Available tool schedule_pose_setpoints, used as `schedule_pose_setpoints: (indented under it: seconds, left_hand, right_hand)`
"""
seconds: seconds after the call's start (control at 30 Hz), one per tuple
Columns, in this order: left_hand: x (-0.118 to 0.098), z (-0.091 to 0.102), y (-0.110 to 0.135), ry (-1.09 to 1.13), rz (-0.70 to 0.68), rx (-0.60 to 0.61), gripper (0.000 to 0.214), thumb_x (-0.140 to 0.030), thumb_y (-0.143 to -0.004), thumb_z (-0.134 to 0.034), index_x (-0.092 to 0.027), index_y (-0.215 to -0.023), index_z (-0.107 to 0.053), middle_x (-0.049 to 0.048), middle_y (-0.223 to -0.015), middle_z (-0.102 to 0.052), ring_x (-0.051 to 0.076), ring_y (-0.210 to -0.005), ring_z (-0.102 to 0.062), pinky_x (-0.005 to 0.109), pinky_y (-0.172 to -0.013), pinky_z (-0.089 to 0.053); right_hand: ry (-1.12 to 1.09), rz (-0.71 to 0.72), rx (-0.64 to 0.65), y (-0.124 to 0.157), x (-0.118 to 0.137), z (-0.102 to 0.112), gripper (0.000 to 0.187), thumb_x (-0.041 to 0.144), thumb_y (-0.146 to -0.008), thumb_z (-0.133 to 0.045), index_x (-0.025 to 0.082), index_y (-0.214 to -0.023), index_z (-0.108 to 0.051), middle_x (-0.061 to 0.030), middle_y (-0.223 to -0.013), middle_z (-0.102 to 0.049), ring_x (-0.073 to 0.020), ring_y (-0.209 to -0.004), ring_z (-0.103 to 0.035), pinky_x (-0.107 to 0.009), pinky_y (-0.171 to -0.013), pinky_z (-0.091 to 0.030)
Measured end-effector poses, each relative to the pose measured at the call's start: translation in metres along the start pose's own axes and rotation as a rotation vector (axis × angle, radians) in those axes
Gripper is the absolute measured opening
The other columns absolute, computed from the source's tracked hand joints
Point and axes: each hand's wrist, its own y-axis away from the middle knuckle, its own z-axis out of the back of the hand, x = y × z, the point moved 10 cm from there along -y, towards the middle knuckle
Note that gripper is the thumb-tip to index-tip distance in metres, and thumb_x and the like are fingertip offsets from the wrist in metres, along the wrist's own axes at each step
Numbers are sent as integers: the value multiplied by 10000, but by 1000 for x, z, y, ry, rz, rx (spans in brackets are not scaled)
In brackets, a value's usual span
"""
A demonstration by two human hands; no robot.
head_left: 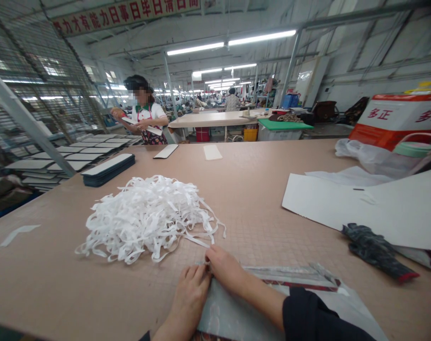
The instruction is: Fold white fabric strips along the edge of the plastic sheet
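My left hand (192, 289) and my right hand (224, 267) meet at the far left corner of a grey, plastic-like sheet (222, 312) lying on the table. A white strip (197, 241) runs from a large tangled pile of white strips (148, 218) to the closed fingertips of my right hand. The left fingers are curled and pressed together beside them; what they grip is hidden. Under the wrinkled clear film along the sheet's far edge shows a dark red band (308, 285). My right forearm crosses over the sheet.
Stacked dark pads with white tops (109, 166) stand at the table's far left. A flat white piece (212, 152) lies further back. On the right are white board (343, 203), a dark glove (377, 248) and a red-white box (389, 118). Beyond the table, a person (144, 113) holds a white panel.
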Motion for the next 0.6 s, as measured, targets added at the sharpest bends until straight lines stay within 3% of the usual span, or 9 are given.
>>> schedule_pose_setpoints:
  seconds: [0.1, 0.17, 0.27, 0.43, 0.6]
  left_hand:
    - [-3, 9, -4, 18, -39, 43, 324, -99, -793, -432, -254, -1047, -562, 5, -1084, -604, 181, -961, -530, 345, -879, -363]
    - [-7, 14, -5, 6, -125, 35, 338, -108, -766, -450, -254, -1047, -568, -6, -1084, -619, 184, -970, -541, 343, -883, -367]
    - [-3, 8, -5, -6, -216, 25, 352, -139, -730, -484, -278, -1039, -578, -23, -1094, -628, 190, -959, -562, 348, -877, -374]
    - [17, -6, -18, 98, -194, 84, 225, -265, -773, -517, -319, -969, -613, -40, -1014, -659, 178, -886, -603, 323, -804, -425]
    - [9, -10, -40, 110, -88, 246, 210, -333, -811, -493, -290, -969, -624, 2, -982, -666, 206, -912, -599, 387, -847, -420]
  right_hand:
    - [156, 149, -89, 23, 14, 11, 139, 136, -844, -435, 165, -840, -571, -48, -862, -574, -170, -800, -504, -258, -663, -389]
    - [280, 271, -83, 46, 22, 15, 117, 175, -846, -461, 153, -888, -568, -53, -848, -577, -184, -782, -491, -285, -666, -393]
    - [381, 313, -40, 85, 9, 24, 139, 197, -835, -485, 127, -933, -553, -69, -865, -576, -193, -770, -480, -310, -664, -393]
    - [354, -41, 20, 148, -73, 56, 116, 124, -813, -480, 152, -883, -568, -63, -889, -582, -191, -816, -491, -291, -683, -370]
    - [179, -427, 42, 185, -155, 83, 184, 79, -747, -450, 169, -848, -574, -56, -918, -580, -180, -879, -498, -267, -743, -345]
